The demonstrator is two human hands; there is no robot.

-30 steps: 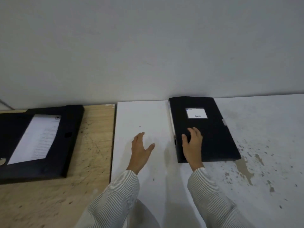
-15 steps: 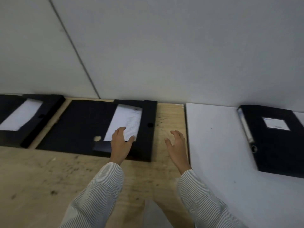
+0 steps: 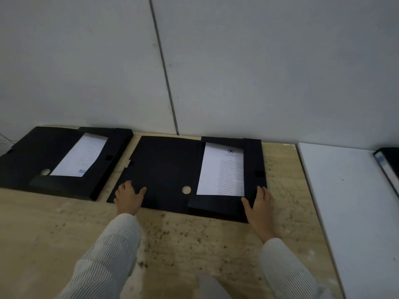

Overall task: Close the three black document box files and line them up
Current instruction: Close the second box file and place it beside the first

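Flat on the middle file, open-fingered, gripping nothing: left hand on the lid's near-left corner, right hand beside the paper-filled tray, hinge running away between both.

A pale wooden desk, speckled with dark spots, runs along the wall. Directly on it lie two open black box files: the left box file and, just beside it, the middle box file (each with a white sheet inside). To the right a white board adjoins the wood, and a third box file rests on it at the frame's edge.
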